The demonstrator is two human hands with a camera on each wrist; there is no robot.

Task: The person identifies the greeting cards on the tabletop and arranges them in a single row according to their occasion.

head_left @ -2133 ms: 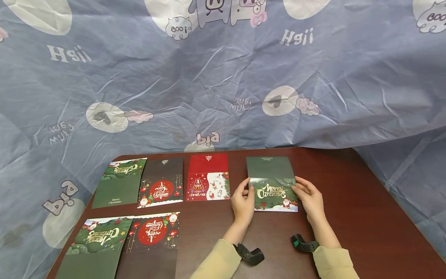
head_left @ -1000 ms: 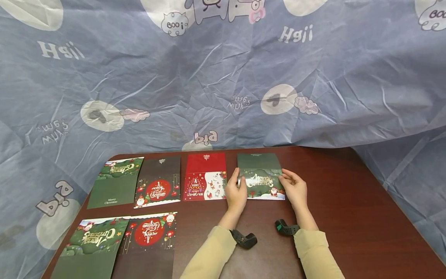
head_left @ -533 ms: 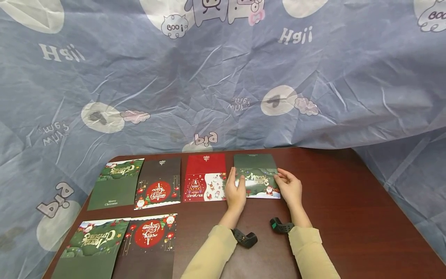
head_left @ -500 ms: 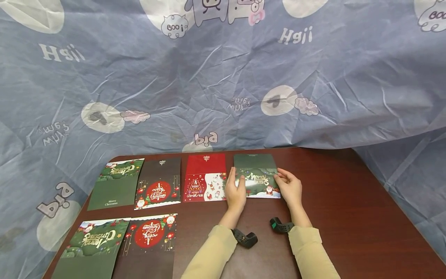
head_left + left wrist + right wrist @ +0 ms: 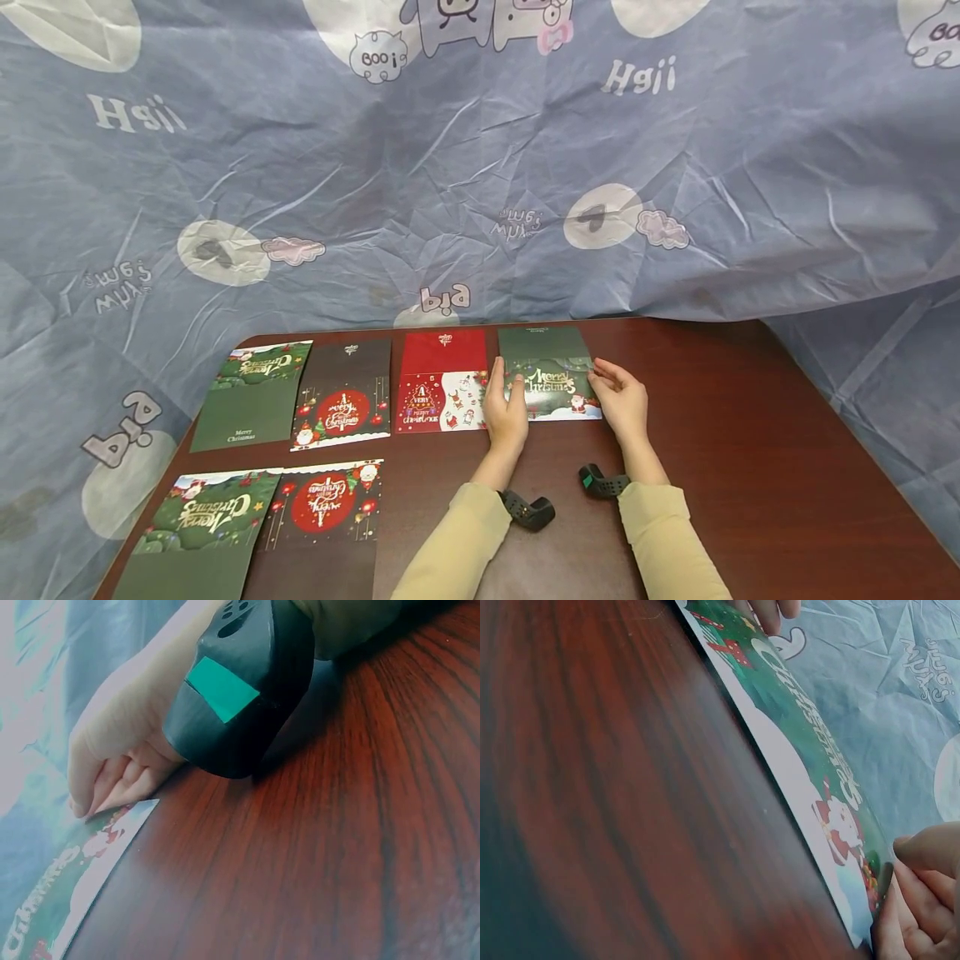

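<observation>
A folded-out green Merry Christmas card [image 5: 551,402] lies between both hands at the back of the table in the head view. The left hand [image 5: 506,415] stands at its left edge, fingers straight, thumb overlapping the print. At the opposite edge, the right hand [image 5: 624,407] pinches the card between thumb and bent fingers. The right wrist view shows the right hand [image 5: 922,892] at the Santa corner, with fingertips of the left hand [image 5: 772,615] at the far end. The left wrist view catches the right hand [image 5: 127,742] too, bent over the card [image 5: 67,881].
Just left of the held card lies a red Christmas card [image 5: 444,352]. Further left are a black card [image 5: 345,367] and a green card [image 5: 251,408]. Another green card [image 5: 195,575] and black card [image 5: 318,567] lie nearer. A patterned blue sheet [image 5: 480,167] hangs behind the table [image 5: 750,467].
Both hands have moved the green card left and farther back, up beside the red card. Over the last half second it has slid only slightly. The other cards stay put.
</observation>
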